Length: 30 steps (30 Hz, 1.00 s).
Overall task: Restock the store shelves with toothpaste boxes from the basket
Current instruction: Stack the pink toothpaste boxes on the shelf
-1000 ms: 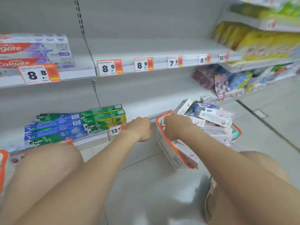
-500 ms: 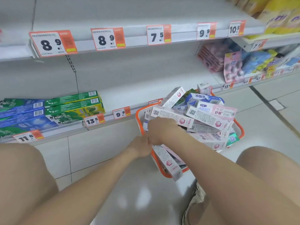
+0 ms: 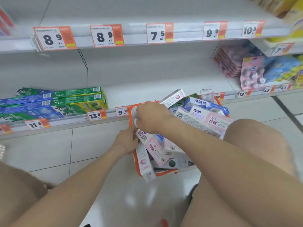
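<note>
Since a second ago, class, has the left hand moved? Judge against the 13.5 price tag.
Yes. The left hand was level with the 13.5 price tag; now it lies lower in view, nearer the person.

The basket [image 3: 130, 115] is showing an orange rim, and the toothpaste boxes heaped in it are running mostly pink-and-white [image 3: 213, 120] with fine grey print, with one blue-and-white box [image 3: 207, 104] among them. On the pale grey shelf [image 3: 147, 89], the stocked boxes are reading green [image 3: 77, 94], blue [image 3: 24, 104] and yellow-green [image 3: 85, 106], several carrying white barcode patches. The price tags [image 3: 55, 38] are showing black numerals on white beside an orange panel, and the floor tiles [image 3: 49, 153] are appearing glossy white with thin dark grout lines.
</note>
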Tool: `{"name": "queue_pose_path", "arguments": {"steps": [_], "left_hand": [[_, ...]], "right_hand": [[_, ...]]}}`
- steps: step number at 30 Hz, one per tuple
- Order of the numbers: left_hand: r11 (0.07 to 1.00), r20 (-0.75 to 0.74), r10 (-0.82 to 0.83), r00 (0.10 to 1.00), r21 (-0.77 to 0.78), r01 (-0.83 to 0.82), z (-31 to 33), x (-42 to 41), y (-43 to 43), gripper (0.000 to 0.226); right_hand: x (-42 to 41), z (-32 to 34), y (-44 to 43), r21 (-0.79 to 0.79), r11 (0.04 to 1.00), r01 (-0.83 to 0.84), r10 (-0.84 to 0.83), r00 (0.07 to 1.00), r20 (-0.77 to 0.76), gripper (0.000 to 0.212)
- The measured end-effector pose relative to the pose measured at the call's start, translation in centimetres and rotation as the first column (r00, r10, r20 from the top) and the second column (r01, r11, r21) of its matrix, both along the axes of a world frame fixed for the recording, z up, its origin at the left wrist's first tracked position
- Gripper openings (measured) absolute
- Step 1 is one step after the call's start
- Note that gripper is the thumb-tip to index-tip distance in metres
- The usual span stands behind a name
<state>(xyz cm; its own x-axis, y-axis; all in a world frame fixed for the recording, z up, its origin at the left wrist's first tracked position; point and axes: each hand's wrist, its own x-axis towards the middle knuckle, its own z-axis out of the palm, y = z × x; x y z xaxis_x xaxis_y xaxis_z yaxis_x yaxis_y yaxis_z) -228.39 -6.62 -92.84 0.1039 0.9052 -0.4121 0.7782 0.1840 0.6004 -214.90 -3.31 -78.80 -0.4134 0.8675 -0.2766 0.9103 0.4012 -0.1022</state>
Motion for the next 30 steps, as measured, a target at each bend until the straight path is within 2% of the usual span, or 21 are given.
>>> {"name": "queue_pose_path", "arguments": {"steps": [2, 8, 12, 15, 18, 21, 23, 25, 27, 30], "left_hand": [[1.000, -0.047, 0.011, 0.999, 0.021, -0.010, -0.3, -2.0, 0.2, 0.020], [0.998, -0.242, 0.045, 0.969, 0.063, -0.030, -0.1, -9.9, 0.5, 0.016], [0.989, -0.307, 0.098, 0.946, -0.075, -0.127, 1.3, -14.5, -0.3, 0.019], [0.966, -0.337, 0.124, 0.933, -0.173, -0.191, 2.2, -16.6, -1.3, 0.021], [0.966, -0.436, 0.086, 0.896, -0.183, -0.182, 2.9, -17.2, -2.1, 0.021], [0.975, -0.575, 0.159, 0.802, -0.035, -0.218, 4.4, -16.5, -2.5, 0.026], [0.965, -0.572, 0.258, 0.778, 0.120, -0.232, 5.9, -15.8, -2.2, 0.028], [0.934, -0.422, 0.323, 0.847, 0.288, -0.212, 6.8, -15.0, -1.2, 0.036], [0.900, -0.278, 0.267, 0.923, 0.415, -0.136, 7.6, -14.2, 0.1, 0.039], [0.862, -0.243, 0.178, 0.954, 0.506, -0.032, 8.2, -13.3, 2.7, 0.024]], "right_hand": [[-0.7, 0.5, 0.2, 0.016, 1.000, 0.007, -0.007, 1.000, -0.024, 0.008], [-5.0, 0.9, -0.2, 0.067, 0.998, -0.015, 0.019, 0.999, -0.051, 0.016], [-6.2, 0.6, -0.3, 0.099, 0.991, -0.088, 0.092, 0.995, -0.036, 0.007], [-5.9, 0.5, -0.1, 0.123, 0.985, -0.123, 0.127, 0.992, -0.023, 0.021], [-5.3, 0.4, -0.4, 0.116, 0.989, -0.096, 0.098, 0.995, -0.008, 0.024], [-4.7, 0.9, -0.6, 0.022, 0.998, -0.053, 0.051, 0.996, 0.071, 0.030], [-5.1, 2.0, -0.3, -0.047, 0.998, -0.045, 0.052, 0.986, 0.161, 0.031], [-5.3, 3.0, 0.0, -0.065, 0.998, -0.026, 0.036, 0.987, 0.156, 0.028], [-5.4, 2.7, 0.1, -0.043, 0.999, -0.006, 0.010, 0.996, 0.091, 0.024], [-5.6, 1.1, -0.1, -0.046, 0.998, -0.043, 0.048, 0.993, 0.112, 0.025]]}}
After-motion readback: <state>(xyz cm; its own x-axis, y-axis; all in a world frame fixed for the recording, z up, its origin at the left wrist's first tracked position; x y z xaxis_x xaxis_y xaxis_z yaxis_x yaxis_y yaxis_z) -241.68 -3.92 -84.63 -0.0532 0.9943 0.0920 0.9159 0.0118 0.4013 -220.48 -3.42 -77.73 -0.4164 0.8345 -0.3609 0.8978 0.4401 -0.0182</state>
